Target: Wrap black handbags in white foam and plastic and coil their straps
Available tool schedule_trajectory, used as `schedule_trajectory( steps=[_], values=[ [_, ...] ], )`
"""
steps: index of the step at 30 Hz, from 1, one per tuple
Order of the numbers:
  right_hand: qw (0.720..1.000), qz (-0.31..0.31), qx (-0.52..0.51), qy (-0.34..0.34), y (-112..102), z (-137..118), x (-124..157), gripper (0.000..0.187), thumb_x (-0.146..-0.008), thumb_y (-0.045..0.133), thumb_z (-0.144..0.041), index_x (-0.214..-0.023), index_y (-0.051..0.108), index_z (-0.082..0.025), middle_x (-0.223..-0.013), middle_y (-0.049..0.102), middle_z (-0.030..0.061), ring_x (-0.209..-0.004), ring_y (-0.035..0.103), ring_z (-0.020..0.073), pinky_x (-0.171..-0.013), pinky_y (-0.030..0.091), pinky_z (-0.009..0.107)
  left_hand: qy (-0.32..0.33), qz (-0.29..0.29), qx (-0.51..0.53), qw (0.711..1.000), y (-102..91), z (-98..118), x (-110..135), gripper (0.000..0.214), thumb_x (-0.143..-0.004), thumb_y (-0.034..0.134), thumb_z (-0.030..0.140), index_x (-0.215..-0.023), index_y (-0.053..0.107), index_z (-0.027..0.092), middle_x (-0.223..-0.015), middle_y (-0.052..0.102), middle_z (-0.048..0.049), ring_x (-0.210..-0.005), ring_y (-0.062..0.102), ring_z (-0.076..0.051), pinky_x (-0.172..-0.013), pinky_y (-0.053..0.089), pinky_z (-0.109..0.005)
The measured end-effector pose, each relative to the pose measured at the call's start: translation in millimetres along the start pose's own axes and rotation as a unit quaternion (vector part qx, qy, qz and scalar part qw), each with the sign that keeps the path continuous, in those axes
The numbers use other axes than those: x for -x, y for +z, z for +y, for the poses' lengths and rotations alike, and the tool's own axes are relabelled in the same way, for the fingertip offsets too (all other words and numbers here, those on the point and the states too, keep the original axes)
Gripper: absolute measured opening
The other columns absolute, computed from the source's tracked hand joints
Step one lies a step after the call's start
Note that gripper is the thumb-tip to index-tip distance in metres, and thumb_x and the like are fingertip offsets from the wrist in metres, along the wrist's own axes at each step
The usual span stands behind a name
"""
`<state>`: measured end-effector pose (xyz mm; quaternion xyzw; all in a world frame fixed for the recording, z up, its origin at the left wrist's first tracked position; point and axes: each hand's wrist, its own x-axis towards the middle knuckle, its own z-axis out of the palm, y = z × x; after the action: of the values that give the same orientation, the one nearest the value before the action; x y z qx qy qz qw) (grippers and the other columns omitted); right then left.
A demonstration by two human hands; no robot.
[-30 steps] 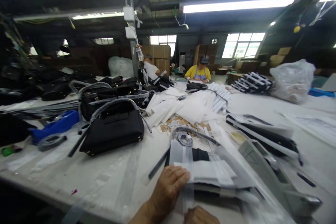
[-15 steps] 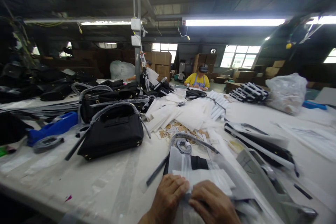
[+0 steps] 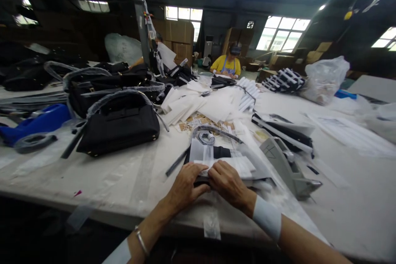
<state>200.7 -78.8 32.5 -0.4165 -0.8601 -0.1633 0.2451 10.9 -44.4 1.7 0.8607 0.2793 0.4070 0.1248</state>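
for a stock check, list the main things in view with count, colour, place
boxy leather-look handbag: one, black, left
heaped handbags: several, black, left rear
flat bag: one, black, front centre
translucent sheets: several, white, on flat bag
loose thin sheets: many, white, centre
card pieces: several, brown, centre
angular device: one, grey, right
moulded plastic device: one, blue, left
stuffed plastic bag: one, clear, right rear
broad table: one, white, underneath
left fingers: one set, bare, at flat bag
right fingers: one set, bare, beside left
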Motion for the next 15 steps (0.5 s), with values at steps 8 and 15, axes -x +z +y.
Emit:
schedule_trajectory(
  steps=[8, 15],
  values=[
    [0.996, -0.023, -0.087, 0.015, -13, 3, 10, 0.011, -0.096, 0.054, -0.020, -0.089, 0.061, -0.017, -0.084, 0.063, 0.0064, -0.080, 0.054, 0.0213, -0.073, 0.046, 0.035, 0.053, 0.049, -0.087, 0.994, 16.4, 4, 4, 0.021, -0.097, 0.048, 0.013, -0.107, 0.063, 0.022, -0.113, 0.072, -0.0043, -0.120, 0.060, -0.024, -0.106, 0.042, -0.050],
    [0.970, -0.154, -0.185, -0.028, -45, -33, 69, 0.037, -0.093, 0.061, -0.026, -0.128, 0.055, -0.019, -0.129, 0.063, 0.0101, -0.124, 0.053, 0.0261, -0.112, 0.038, 0.048, 0.074, 0.041, -0.109, 0.990, 14.0, 8, 3, 0.021, -0.097, 0.044, 0.009, -0.104, 0.062, 0.019, -0.107, 0.072, -0.0034, -0.108, 0.063, -0.018, -0.108, 0.040, -0.043]
  ],
)
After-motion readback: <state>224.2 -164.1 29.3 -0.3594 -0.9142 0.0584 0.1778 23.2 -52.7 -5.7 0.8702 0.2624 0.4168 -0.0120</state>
